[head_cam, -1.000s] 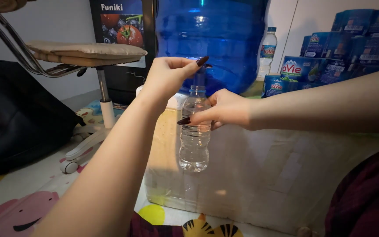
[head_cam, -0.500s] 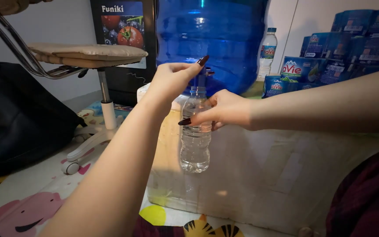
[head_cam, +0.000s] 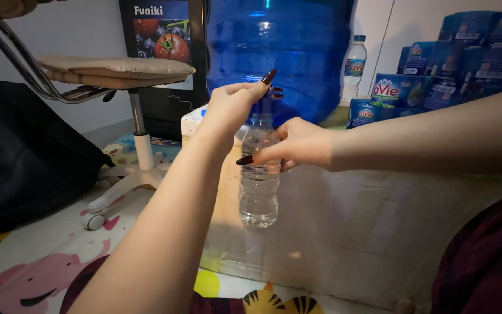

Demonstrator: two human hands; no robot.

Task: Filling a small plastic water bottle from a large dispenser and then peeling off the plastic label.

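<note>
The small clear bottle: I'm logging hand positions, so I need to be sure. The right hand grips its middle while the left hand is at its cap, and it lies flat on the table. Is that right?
Not quite. The head view shows the small clear bottle held upright in the air, not lying flat on the table. The rest stands: the right hand grips its middle and the left hand is at its cap.

head cam | worn on head | faces forward-down | close over hands (head_cam: 262, 125)

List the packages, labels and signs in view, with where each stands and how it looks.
Poster: upright behind the chair, dark, with red fruit pictures.
Stacked packs: far right, blue wrapped blocks with white-and-green labels.
Small bottle: right of the big blue jug, clear, blue-and-white label band.
</note>
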